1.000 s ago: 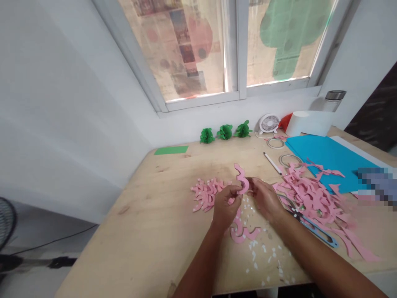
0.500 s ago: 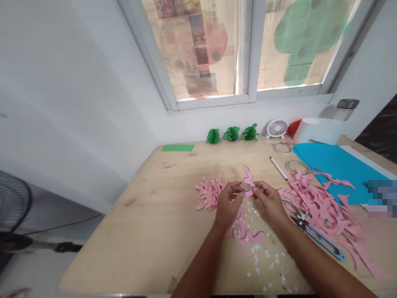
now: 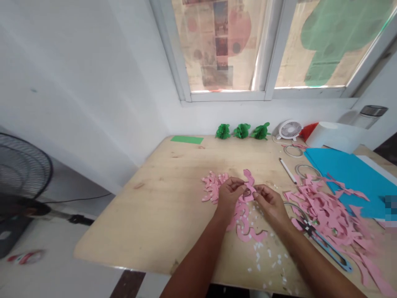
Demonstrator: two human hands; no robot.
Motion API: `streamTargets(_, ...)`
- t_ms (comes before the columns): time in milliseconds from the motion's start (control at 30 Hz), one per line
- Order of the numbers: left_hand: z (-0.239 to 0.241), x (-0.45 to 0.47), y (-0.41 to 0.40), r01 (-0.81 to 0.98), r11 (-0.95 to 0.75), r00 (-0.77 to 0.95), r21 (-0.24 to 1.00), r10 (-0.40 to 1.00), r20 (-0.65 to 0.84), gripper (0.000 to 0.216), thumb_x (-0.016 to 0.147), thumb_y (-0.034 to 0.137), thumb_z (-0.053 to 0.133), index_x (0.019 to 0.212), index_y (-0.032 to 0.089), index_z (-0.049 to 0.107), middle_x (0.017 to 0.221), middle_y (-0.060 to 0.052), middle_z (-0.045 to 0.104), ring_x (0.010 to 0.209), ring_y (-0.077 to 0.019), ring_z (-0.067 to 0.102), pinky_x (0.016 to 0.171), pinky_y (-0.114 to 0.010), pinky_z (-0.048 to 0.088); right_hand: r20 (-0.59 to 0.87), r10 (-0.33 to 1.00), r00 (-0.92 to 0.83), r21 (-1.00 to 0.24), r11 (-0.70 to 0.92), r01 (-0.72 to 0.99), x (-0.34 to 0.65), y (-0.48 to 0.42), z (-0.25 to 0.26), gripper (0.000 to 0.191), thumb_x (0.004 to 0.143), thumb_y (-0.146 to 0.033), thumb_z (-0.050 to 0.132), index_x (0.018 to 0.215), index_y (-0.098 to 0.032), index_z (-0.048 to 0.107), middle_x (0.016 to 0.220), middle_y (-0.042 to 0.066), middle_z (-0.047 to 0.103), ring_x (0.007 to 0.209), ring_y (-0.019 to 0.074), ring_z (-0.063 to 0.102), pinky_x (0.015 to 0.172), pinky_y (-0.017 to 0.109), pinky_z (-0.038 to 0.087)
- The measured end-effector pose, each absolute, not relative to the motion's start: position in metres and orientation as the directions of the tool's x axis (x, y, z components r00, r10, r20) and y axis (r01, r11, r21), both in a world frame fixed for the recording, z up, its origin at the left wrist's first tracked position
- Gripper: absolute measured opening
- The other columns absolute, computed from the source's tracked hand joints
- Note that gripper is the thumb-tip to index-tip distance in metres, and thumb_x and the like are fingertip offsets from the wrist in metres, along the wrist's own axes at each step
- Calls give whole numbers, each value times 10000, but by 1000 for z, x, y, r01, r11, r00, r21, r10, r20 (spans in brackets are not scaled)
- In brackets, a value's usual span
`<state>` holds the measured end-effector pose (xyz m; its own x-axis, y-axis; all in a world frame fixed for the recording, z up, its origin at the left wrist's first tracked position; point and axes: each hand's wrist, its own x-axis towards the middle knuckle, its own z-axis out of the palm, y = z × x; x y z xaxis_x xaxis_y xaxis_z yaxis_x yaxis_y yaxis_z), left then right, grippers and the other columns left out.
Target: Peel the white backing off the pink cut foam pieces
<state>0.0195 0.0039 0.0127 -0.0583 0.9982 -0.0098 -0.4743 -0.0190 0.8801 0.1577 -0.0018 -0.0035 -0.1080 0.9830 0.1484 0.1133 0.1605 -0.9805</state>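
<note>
Between my hands, just above the table, is a wavy pink paper cutout point(image 3: 249, 177). My left hand point(image 3: 230, 193) pinches its left side with thumb and fingers. On its right edge, my right hand point(image 3: 269, 201) closes thumb and fingertips. Below my hands lie more curved pink cutouts point(image 3: 245, 232) on the wood. A heap of small pink paper pieces point(image 3: 212, 186) sits left of my left hand, partly hidden by it. Tiny white paper bits point(image 3: 273, 263) are scattered under my right forearm.
Pink paper scraps point(image 3: 328, 211) pile up at the right, with blue-handled thread snips point(image 3: 331, 250) beside them. Behind are a white pen point(image 3: 288, 170), tape rings point(image 3: 307, 170), blue sheets point(image 3: 350, 169) and a small white fan point(image 3: 289, 130). Green paper ornaments point(image 3: 242, 130) stand along the wall.
The view has swung, so the table sits further right in the picture. Both hands still grip the pink cutout, which has turned slightly between the fingers.
</note>
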Motion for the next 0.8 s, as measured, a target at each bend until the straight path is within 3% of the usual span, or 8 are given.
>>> streamTargets(133,16,20,5,-430,-23,-87,902,996,-16,218,584,223,706,732,131,574,578,7,615,529,-106,589,561,-224,473,151,983,-104,-976,164,141,157,-4,3,239,774,-374,555,909,-187,615,753,10,600,688,153,538,629,247,406)
streamTargets(267,13,21,4,-373,-45,-71,927,997,20,200,597,228,691,737,135,583,615,-5,628,554,-113,593,566,-235,481,161,984,-74,-985,165,47,155,-5,12,248,774,-375,558,927,-189,619,838,38,644,836,183,568,746,267,422)
streamTargets(467,5,22,3,-252,-89,3,964,996,92,146,635,227,663,734,143,597,640,-14,633,593,-119,591,591,-245,475,91,996,-6,-995,91,-29,155,-3,15,213,733,-394,609,804,-194,620,729,14,630,696,161,555,645,257,421)
streamTargets(633,10,19,2,-346,44,101,937,995,-10,197,610,242,697,736,128,596,619,-20,629,561,-120,583,584,-258,470,-6,1000,-25,-987,-10,-163,156,-1,12,221,684,-384,663,780,-188,621,667,4,600,618,144,525,597,260,407)
streamTargets(800,15,12,2,-504,208,261,839,962,-81,209,596,220,719,735,118,600,568,-1,601,519,-98,562,575,-242,445,-11,995,-100,-957,-39,-287,157,-1,14,195,656,-330,704,770,-188,633,694,2,584,634,129,514,623,259,401)
